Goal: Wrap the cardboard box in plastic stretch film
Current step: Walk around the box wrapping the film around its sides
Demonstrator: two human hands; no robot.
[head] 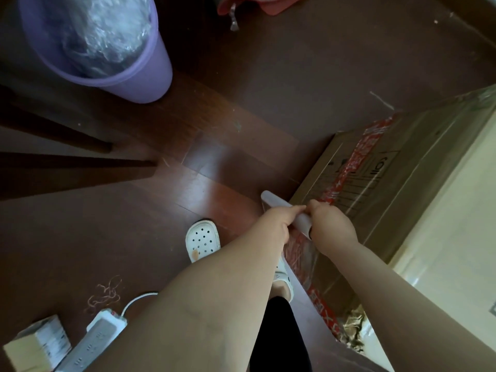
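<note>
The left hand and right hand both curl around the stretch film roll, gripping it between them. The roll sits just beside the cardboard box's left corner, and clear film lies across the box's top face.

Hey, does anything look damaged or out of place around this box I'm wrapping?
The cardboard box looks torn open at its near corner, where crumpled brown paper shows through. A tangle of thread lies loose on the floor near the power strip. Nothing else stands out.
</note>
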